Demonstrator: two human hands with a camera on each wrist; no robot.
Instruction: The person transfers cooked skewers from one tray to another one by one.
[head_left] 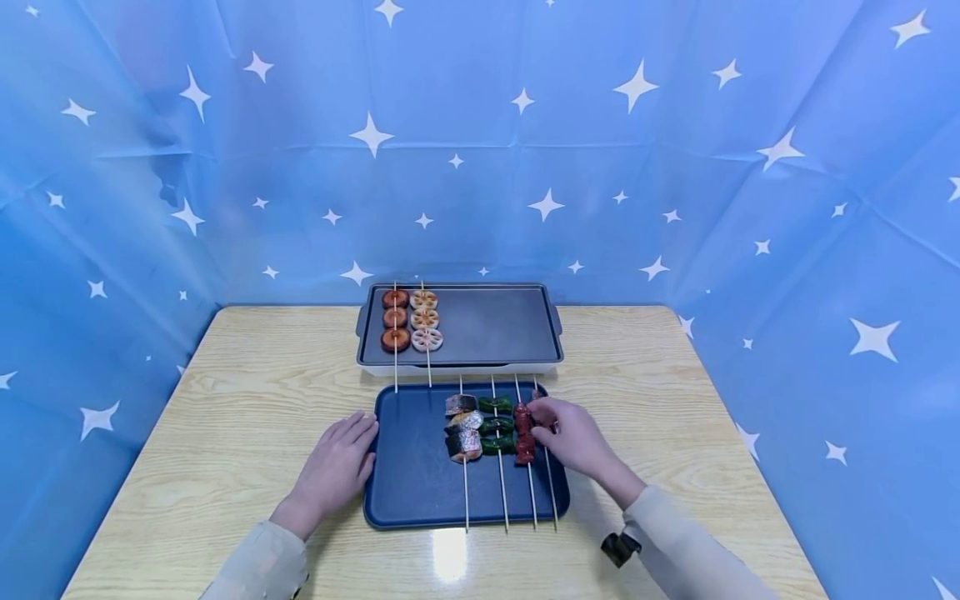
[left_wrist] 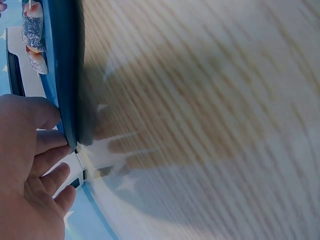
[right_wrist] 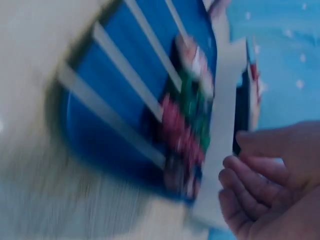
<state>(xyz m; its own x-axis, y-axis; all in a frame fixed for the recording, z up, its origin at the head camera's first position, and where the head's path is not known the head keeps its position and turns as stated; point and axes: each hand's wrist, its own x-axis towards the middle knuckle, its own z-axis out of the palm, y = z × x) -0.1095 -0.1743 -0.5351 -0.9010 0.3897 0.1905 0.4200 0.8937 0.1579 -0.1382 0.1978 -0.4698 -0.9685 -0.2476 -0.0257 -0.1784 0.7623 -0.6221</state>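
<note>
A dark blue tray [head_left: 408, 467] lies on the wooden table and carries several skewers: fish pieces [head_left: 463, 429], green pepper [head_left: 497, 425], red meat [head_left: 522, 433] and one more stick under my right hand. My left hand [head_left: 360, 433] lies flat on the table, its fingertips [left_wrist: 55, 145] against the tray's left rim [left_wrist: 67, 75]. My right hand [head_left: 543, 417] hovers over the tray's right side beside the red meat skewer. In the blurred right wrist view its fingers [right_wrist: 245, 165] are loosely curled with nothing between them.
Behind the tray stands a grey griddle [head_left: 487, 325] with two skewers at its left end: brown rings [head_left: 395, 318] and lotus root slices [head_left: 425, 319]. Blue star-patterned cloth walls the table on three sides. Bare wood lies on both sides of the tray.
</note>
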